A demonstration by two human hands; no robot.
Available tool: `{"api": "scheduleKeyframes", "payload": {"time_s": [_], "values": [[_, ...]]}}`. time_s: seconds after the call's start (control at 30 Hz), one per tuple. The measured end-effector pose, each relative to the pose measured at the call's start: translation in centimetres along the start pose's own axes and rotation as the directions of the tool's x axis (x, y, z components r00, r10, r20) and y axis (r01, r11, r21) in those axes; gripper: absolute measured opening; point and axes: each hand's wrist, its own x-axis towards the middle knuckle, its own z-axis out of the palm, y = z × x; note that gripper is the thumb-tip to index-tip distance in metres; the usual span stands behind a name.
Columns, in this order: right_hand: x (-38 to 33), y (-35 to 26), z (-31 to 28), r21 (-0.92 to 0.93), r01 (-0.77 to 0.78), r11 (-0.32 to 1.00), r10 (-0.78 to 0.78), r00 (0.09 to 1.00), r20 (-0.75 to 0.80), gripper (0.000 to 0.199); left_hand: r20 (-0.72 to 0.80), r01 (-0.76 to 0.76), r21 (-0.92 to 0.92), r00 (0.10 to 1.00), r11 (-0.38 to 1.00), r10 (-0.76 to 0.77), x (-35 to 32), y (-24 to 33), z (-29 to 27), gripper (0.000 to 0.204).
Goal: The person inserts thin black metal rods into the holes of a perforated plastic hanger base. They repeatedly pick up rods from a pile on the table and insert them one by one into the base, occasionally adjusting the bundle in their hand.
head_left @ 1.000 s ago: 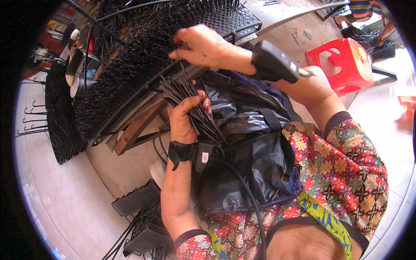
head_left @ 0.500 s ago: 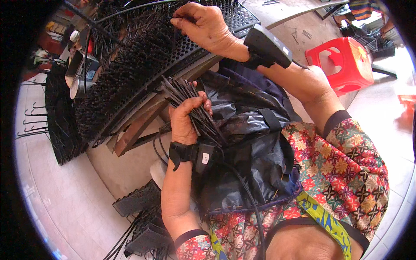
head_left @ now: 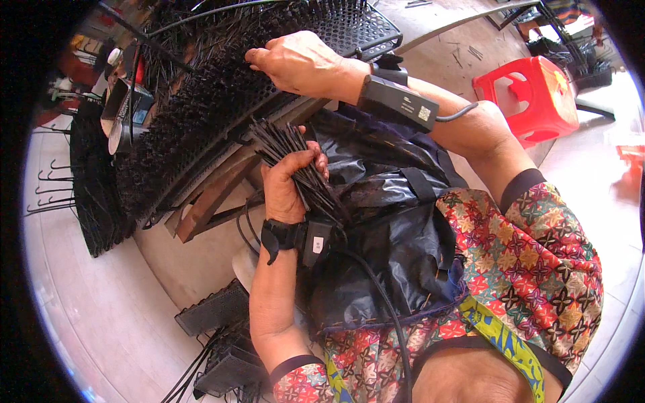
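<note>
My left hand (head_left: 294,176) is closed round a bundle of thin dark sticks (head_left: 314,187), held slantwise above my lap. Over a black perforated rack (head_left: 349,32), my right hand (head_left: 299,66) has its back turned up and its fingertips pinched together; what they hold, if anything, is hidden. Those fingertips are right at dense rows of short black upright sticks (head_left: 195,107) that stand in the rack. Loose dark sticks (head_left: 222,30) lie heaped behind the rows.
A brown support frame (head_left: 201,215) carries the rack. Black mesh pieces (head_left: 215,309) lie on the floor at lower left, and hooked black rods (head_left: 54,178) stick out at far left. Toward the right stands a red plastic stool (head_left: 531,97). A black plastic apron (head_left: 383,269) covers my lap.
My right hand has come down and to the left along the rack, and its wrist has turned so that its back faces up. The left hand keeps its place with the bundle.
</note>
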Motion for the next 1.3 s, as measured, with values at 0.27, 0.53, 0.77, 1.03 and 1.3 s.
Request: {"api": "scheduleKeyframes", "payload": {"time_s": [0.27,0.53,0.77,1.03,1.3], "values": [[0.3,0.1,-0.7,0.074,0.039,0.997,-0.035,0.998,-0.055,0.022,-0.008,-0.052,-0.003,0.999,0.999,0.052,-0.2,0.0,0.8,0.037],[-4.0,-2.4,-2.0,0.611,-0.387,0.691,0.131,0.898,0.421,0.022,-0.041,-0.081,0.087,0.996,0.993,0.085,-0.7,0.0,1.8,0.031],[-2.5,-0.8,-3.6,0.735,-0.582,0.347,0.498,0.779,0.382,0.02,-0.048,-0.062,0.095,0.997,0.994,0.067,-0.8,-0.1,2.0,0.033],[-0.2,0.2,0.2,0.716,-0.105,0.69,0.465,0.822,-0.328,0.015,-0.082,-0.031,0.025,0.996,0.999,0.033,-0.5,-0.3,1.3,0.033],[0.5,-0.5,0.7,0.376,0.1,0.921,0.049,0.929,-0.367,0.016,-0.084,-0.044,0.025,0.995,0.999,0.046,-0.4,-0.4,1.1,0.032]]}}
